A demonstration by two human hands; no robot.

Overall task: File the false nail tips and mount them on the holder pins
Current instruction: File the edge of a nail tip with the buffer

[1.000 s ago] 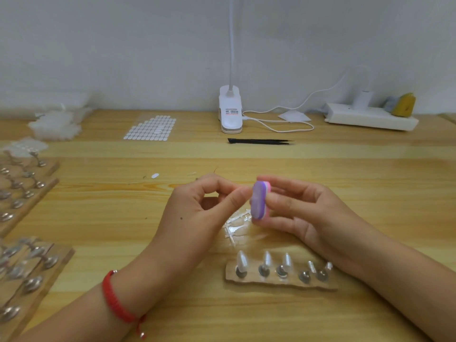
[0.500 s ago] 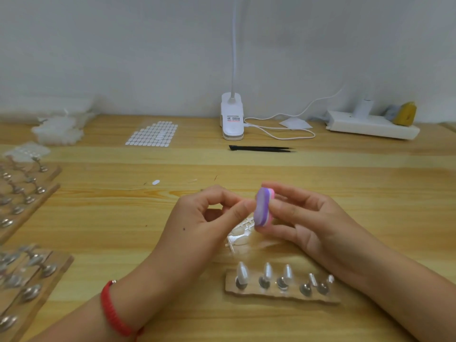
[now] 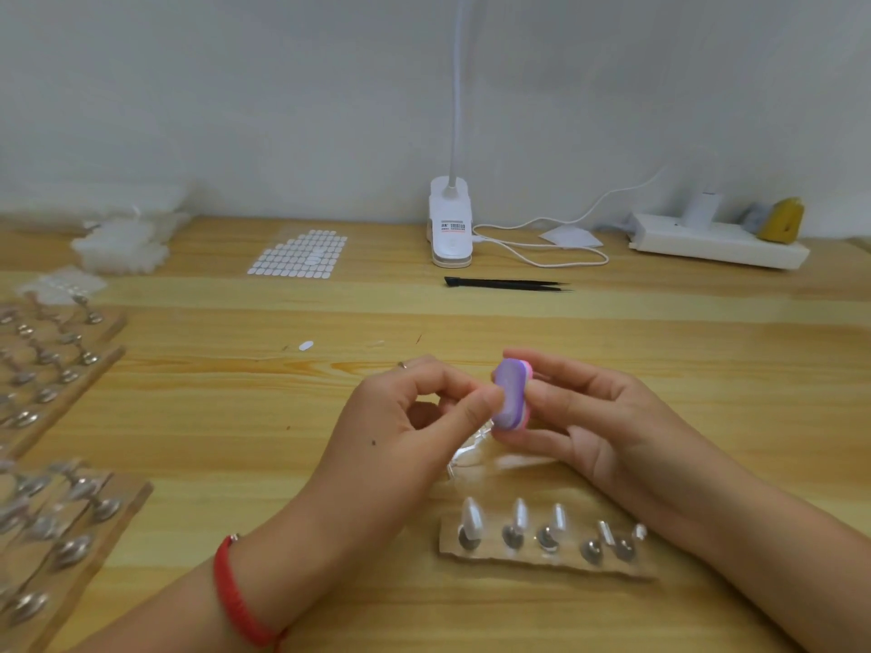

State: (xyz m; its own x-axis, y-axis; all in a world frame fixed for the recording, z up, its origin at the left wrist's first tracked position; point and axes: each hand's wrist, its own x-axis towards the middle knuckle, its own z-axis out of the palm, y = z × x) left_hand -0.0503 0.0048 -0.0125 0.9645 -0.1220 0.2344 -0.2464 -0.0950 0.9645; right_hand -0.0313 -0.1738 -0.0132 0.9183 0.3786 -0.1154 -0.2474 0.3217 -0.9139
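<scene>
Your file [image 3: 511, 400] has turned its purple face more toward you, gripped in your right hand [image 3: 608, 431] just beyond the holder [image 3: 495, 560]. Your left hand [image 3: 414, 417] pinches against the file, its contents hidden. Tips [image 3: 472, 516] stand mounted on the holder.

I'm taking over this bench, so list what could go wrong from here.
The nail tip is hidden in the left hand's pinch against the buffer block held by the right hand; it may slip out, or the fingers get filed instead.
The right forearm lies close beside the holder strip; a shift could topple its mounted tips.
</scene>
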